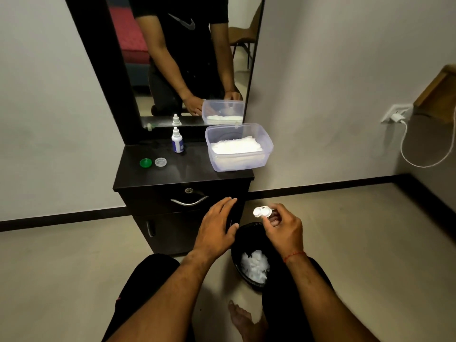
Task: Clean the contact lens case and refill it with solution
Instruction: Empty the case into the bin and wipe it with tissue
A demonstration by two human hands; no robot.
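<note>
My right hand [282,229] holds the white contact lens case [262,211] by its edge, tilted, above the black waste bin [238,245]. My left hand [217,224] hovers flat with fingers apart, just left of the bin and in front of the cabinet, holding nothing. On the black cabinet top [187,172] lie a green cap [145,163] and a clear cap [160,162] side by side. The small white solution bottle [177,140] with a blue label stands upright behind them, capped.
A clear plastic box [238,146] of white tissues sits at the cabinet top's right end. The bin holds crumpled white tissue [254,266]. A mirror [187,58] rises behind the cabinet. A charger cable [419,154] hangs on the right wall. My knees and a bare foot are below.
</note>
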